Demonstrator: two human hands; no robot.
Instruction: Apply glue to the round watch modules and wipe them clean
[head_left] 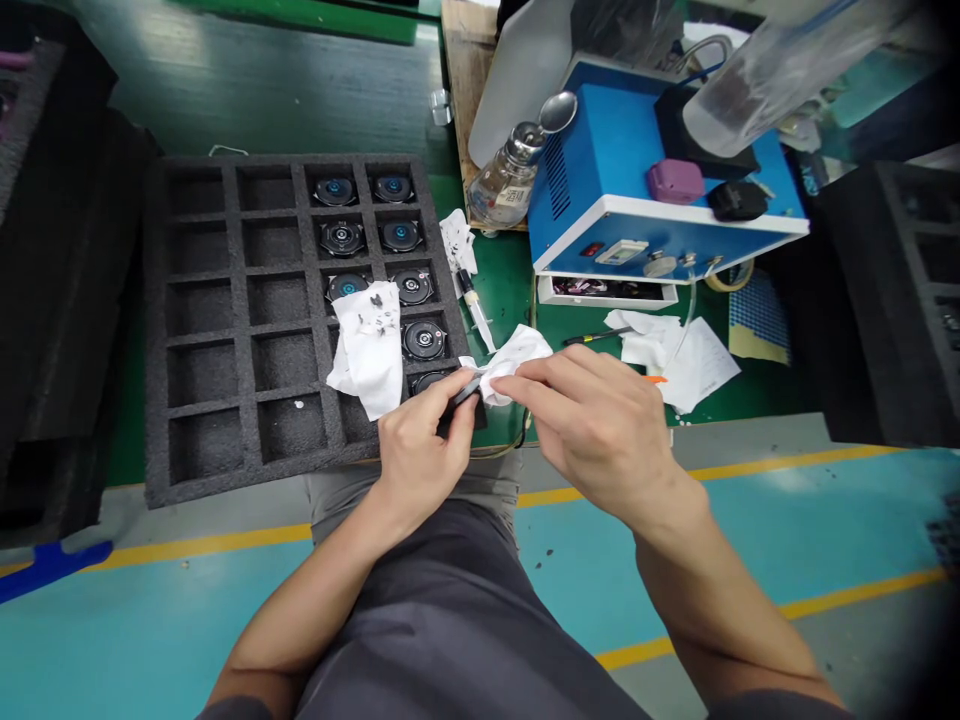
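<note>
Between the fingers and thumb of my left hand is a small dark watch case, tilted and seen edge-on, partly covered by the fingers. My right hand pinches a crumpled white wipe that meets the edge of the case. Left of my hands lies a black foam tray with square compartments. Round watch cases sit in several compartments of its two right columns. Another white wipe, with dark specks on it, is draped over the tray's lower right part.
A blue machine stands at the back right, beside a glass bottle with a metal top. A syringe, a black pen and white papers lie on the green bench. Dark foam trays stand at the right.
</note>
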